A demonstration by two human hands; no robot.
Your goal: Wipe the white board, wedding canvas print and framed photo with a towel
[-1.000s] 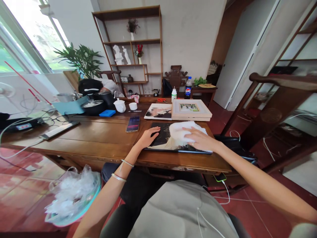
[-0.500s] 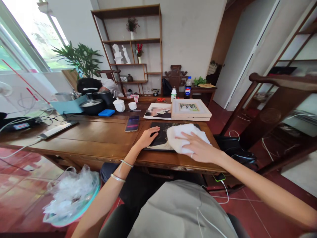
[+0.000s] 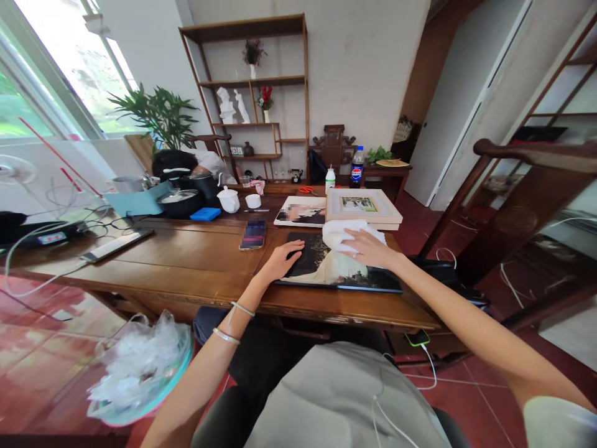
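A dark photo panel [image 3: 313, 254] with a pale dress in its picture lies flat at the table's front edge. My left hand [image 3: 282, 260] rests on the panel's left edge, palm down, fingers stretched out. Under my right hand [image 3: 368, 249] is a white cloth [image 3: 339, 233], pressed against the panel's far right part; the fingers lie over it and move it. The cloth hides that corner of the panel. Just behind stand a framed picture [image 3: 392, 214] on the right and a light-edged photo print [image 3: 301, 211] on the left.
A phone [image 3: 252, 235] lies left of the panel. Farther back are a white teapot [image 3: 228, 200], a blue box [image 3: 205, 214], orange-handled scissors [image 3: 306, 190], a small white bottle [image 3: 330, 180] and a cola bottle [image 3: 357, 169]. A basin of plastic bags [image 3: 140, 367] stands on the floor.
My right hand has slid the white cloth away from me toward the panel's far edge, uncovering the near right part of the picture. My left hand stays on the panel's left edge.
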